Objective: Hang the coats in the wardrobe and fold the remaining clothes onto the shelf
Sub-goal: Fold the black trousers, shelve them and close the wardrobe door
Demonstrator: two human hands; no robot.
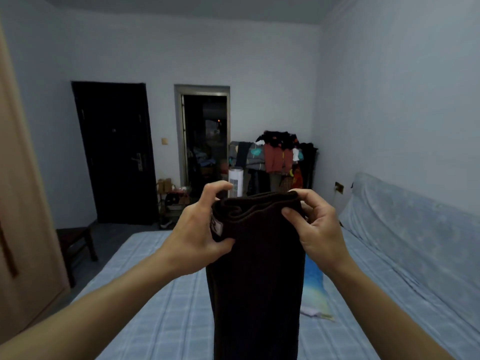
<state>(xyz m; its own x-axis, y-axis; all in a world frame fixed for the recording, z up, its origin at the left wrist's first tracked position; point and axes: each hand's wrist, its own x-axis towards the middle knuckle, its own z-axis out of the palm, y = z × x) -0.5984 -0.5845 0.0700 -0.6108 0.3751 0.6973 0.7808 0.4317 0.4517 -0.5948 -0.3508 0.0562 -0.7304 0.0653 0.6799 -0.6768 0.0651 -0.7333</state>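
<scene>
A dark brown garment (255,276) hangs lengthwise in front of me over the bed, its upper edge bunched at chest height. My left hand (201,229) pinches the garment's left top corner between thumb and palm, near a pale label, with the fingers curled above the cloth. My right hand (315,224) grips the right top corner, thumb on the front and fingers curled behind. A light blue and yellow cloth (315,287) lies on the bed behind the garment. The wooden wardrobe (18,229) stands at the left edge, and its inside is hidden.
The bed (161,302) with a blue checked sheet fills the foreground. A covered sofa (405,229) runs along the right wall. A dark stool (75,242) stands left of the bed. A rack piled with clothes (280,157), a white heater (235,181) and two doorways are at the far wall.
</scene>
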